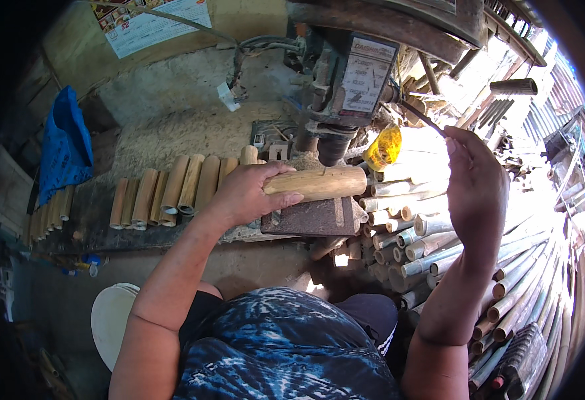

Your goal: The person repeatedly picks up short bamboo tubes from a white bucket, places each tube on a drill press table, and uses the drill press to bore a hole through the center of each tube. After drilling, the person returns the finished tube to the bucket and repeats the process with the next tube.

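Observation:
My left hand (242, 190) is closed around the left end of a short bamboo tube (329, 184), thumb on the near side. The tube lies crosswise on the table (302, 221) of a drill press (366, 77), under its dark chuck (334, 148). A thin bit appears to reach down to the tube's upper side; whether it has entered the bamboo I cannot tell. Raised at the right, my right hand (478, 177) pinches the end of the press's feed lever (423, 117) between thumb and fingers.
Cut bamboo tubes (172, 187) stand in a row on the bench at left, near a blue bag (67, 143). Long bamboo poles (506, 280) are heaped at right. A yellow container (384, 148) sits beside the press. A pale round stool (109, 320) is by my left side.

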Demonstrator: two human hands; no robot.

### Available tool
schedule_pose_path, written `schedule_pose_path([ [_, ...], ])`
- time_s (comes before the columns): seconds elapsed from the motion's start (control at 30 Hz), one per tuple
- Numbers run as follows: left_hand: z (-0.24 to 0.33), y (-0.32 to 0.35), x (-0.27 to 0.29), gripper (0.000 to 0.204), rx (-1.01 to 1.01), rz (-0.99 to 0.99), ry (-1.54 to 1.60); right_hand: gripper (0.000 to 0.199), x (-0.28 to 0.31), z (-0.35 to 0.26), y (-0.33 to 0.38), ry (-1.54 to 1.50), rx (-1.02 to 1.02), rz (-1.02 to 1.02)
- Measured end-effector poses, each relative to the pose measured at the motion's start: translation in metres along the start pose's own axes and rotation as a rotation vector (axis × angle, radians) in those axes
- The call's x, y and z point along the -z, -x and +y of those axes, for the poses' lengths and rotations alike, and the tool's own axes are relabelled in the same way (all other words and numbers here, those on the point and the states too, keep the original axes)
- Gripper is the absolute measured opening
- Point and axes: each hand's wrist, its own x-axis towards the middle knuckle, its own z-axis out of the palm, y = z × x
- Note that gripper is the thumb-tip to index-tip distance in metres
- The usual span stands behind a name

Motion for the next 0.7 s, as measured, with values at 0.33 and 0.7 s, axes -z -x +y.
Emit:
schedule_pose_path([
  [0.33,-0.003,0.0,-0.004,0.057,0.017,0.018,-0.034,0.017,-0.029,0.02,0.035,0.133,-0.127,-0.135],
  [0.7,-0.008,-0.001,-0.003,0.061,-0.013,0.006,-0.01,0.032,-0.033,0.031,0.022,0.072,-0.206,-0.453],
])
